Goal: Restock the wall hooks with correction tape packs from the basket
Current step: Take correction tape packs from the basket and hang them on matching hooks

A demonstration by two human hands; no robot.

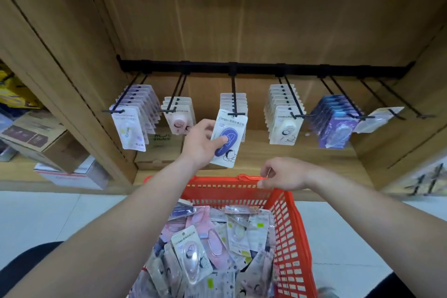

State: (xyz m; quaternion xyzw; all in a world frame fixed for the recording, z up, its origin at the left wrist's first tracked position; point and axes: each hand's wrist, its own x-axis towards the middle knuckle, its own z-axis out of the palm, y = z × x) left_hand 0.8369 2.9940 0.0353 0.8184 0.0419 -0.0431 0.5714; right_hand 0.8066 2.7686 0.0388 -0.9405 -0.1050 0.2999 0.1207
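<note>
Red plastic lattice forms the basket [287,237]; the right hand [283,175] grips its far rim, fingers curled over the edge; inside lies a loose heap of glossy blister packs [205,249], pink, white and clear, overlapping at all angles.

Left hand [202,146] pinches one correction tape pack [229,138], thumb across the front, fingers behind; the pack is a flat white card with a rounded blue-violet dispenser under a clear bubble; printed face towards the camera; long axis near upright, top edge leaning slightly right and meeting the cross-tipped end of the centre hook [233,97]; bottom edge hangs free above the wooden shelf [266,152]. Whether the hook has entered the card's hole cannot be told.

Black metal rail [261,69] runs across the wood-grain back panel [242,19]; thin wire hooks slope forward from it; similar cards hang in tight rows on the neighbouring hooks, faces forward, long axes vertical; white cards to the left and just right of centre, dark blue ones further right.
</note>
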